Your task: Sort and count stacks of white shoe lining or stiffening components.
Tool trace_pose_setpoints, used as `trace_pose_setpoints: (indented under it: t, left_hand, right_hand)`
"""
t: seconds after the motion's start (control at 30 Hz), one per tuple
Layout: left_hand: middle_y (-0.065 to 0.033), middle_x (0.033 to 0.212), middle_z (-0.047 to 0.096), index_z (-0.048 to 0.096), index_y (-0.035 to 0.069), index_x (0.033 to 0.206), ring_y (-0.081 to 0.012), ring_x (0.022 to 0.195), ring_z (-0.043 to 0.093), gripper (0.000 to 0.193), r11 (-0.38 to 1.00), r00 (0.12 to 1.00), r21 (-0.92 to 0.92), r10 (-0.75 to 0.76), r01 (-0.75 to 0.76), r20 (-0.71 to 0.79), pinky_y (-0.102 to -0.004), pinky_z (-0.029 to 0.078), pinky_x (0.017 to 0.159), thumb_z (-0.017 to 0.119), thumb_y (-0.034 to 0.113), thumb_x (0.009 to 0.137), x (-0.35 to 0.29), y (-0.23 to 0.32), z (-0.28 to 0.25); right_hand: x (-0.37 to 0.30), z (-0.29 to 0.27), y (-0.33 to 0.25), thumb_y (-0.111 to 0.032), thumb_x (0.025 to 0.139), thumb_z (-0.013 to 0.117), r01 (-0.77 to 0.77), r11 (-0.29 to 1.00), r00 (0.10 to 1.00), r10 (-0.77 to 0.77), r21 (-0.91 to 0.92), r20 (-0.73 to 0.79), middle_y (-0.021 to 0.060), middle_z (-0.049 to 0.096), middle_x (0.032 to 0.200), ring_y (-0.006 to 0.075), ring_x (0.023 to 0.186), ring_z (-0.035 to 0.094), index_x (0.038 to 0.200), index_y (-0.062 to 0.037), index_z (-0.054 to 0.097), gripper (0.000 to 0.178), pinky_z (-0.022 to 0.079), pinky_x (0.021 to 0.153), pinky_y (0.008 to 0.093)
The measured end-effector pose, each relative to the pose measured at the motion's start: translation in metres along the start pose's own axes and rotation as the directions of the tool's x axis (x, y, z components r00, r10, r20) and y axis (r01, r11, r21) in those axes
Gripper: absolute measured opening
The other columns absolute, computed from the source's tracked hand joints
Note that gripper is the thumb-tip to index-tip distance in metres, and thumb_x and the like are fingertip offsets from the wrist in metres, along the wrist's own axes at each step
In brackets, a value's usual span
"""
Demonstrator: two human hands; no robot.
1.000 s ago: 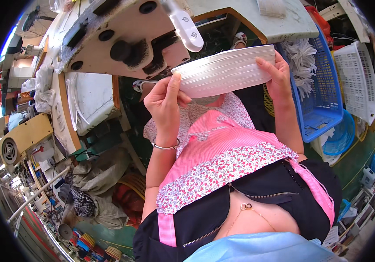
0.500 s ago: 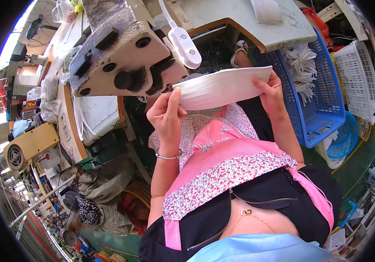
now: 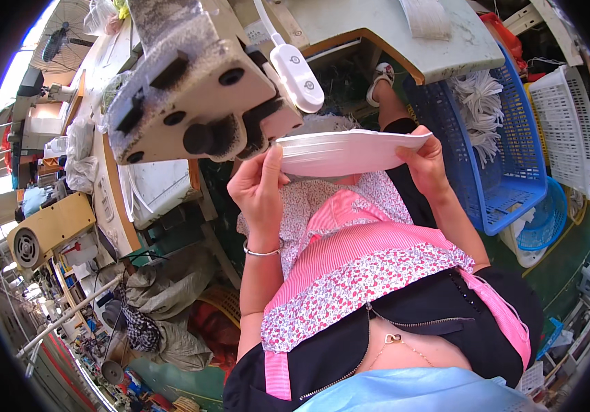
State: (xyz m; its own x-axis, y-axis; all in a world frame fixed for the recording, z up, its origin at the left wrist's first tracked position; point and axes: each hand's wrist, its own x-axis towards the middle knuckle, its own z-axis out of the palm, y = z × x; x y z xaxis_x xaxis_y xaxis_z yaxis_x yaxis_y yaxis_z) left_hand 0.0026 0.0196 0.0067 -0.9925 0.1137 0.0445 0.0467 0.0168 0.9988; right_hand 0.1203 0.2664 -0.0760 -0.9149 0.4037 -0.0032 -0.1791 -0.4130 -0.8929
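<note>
A flat, curved white piece (image 3: 343,154) with fine lengthwise lines is stretched between my hands, in front of my apron. My left hand (image 3: 259,189) pinches its left end, thumb on top, just below the head of a worn machine (image 3: 202,103). At the opposite end, my right hand (image 3: 424,165) grips the piece between thumb and fingers. The near edge of the piece sags in a shallow arc. What the piece is made of I cannot tell.
A white control with two buttons (image 3: 297,79) hangs beside the machine head. Beyond it stands a worktable (image 3: 370,24) with a white ridged piece (image 3: 426,18) on it. To the right are a blue basket (image 3: 514,158) holding white strips (image 3: 477,103) and a white basket (image 3: 569,123).
The white piece has tipped, so its lined top face shows less. Its right end has come lower and nearer to me. Both hands keep their hold.
</note>
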Motion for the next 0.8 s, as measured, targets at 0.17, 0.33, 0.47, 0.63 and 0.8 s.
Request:
trace_pose_setpoints:
  t: [0.17, 0.33, 0.47, 0.63, 0.8]
  left_hand:
    - [0.0010, 0.061, 0.057, 0.070, -0.002, 0.087, -0.0031, 0.051, 0.048, 0.017, 0.999, 0.998, 0.011, -0.033, 0.032, 0.054, -0.0173, 0.034, 0.048, 0.066, 0.013, 0.094, -0.001, 0.000, -0.001]
    - [0.0009, 0.060, 0.057, 0.070, -0.002, 0.086, -0.0031, 0.050, 0.049, 0.018, 1.000, 0.998, 0.010, -0.007, 0.006, 0.059, -0.0173, 0.033, 0.047, 0.066, 0.013, 0.094, -0.001, 0.002, 0.002]
    - [0.0004, 0.058, 0.057, 0.070, -0.002, 0.085, -0.0034, 0.050, 0.049, 0.019, 1.000, 0.998, 0.006, -0.011, 0.011, 0.063, -0.0175, 0.032, 0.046, 0.066, 0.014, 0.094, -0.002, 0.004, 0.004]
    - [0.0002, 0.059, 0.057, 0.070, -0.002, 0.085, -0.0036, 0.050, 0.049, 0.020, 1.000, 0.998, -0.008, -0.007, 0.007, 0.057, -0.0176, 0.033, 0.046, 0.066, 0.015, 0.094, -0.001, 0.002, 0.005]
    - [0.0000, 0.059, 0.058, 0.070, -0.002, 0.086, -0.0037, 0.050, 0.050, 0.019, 1.000, 0.999, 0.004, -0.012, 0.012, 0.051, -0.0175, 0.033, 0.046, 0.066, 0.015, 0.094, 0.000, 0.001, 0.003]
  right_hand:
    - [0.004, -0.005, -0.004, 0.004, 0.082, 0.073, -0.019, 1.000, 1.000, 0.019, -0.016, -0.008, -0.0017, 0.066, 0.085, 0.0063, 0.082, 0.061, 0.086, -0.0096, 0.060, 0.019, 0.047, 0.078, 0.0244]
    - [0.004, -0.006, -0.009, 0.004, 0.081, 0.074, -0.004, 1.000, 1.000, 0.003, -0.012, -0.025, -0.0017, 0.067, 0.085, 0.0063, 0.082, 0.061, 0.087, -0.0095, 0.060, 0.020, 0.047, 0.079, 0.0245]
    - [0.011, -0.004, -0.021, 0.004, 0.081, 0.074, 0.033, 0.999, 0.999, -0.033, -0.035, -0.011, -0.0017, 0.067, 0.086, 0.0066, 0.082, 0.061, 0.088, -0.0090, 0.060, 0.020, 0.047, 0.078, 0.0242]
    - [0.011, -0.012, -0.021, 0.004, 0.081, 0.074, 0.065, 0.997, 0.998, -0.064, -0.044, 0.024, -0.0011, 0.067, 0.086, 0.0070, 0.081, 0.061, 0.086, -0.0083, 0.061, 0.019, 0.048, 0.077, 0.0241]
    - [0.003, -0.012, -0.012, 0.006, 0.081, 0.073, 0.050, 0.998, 0.999, -0.049, -0.044, 0.019, 0.0002, 0.066, 0.087, 0.0074, 0.082, 0.061, 0.087, -0.0080, 0.060, 0.020, 0.048, 0.077, 0.0239]
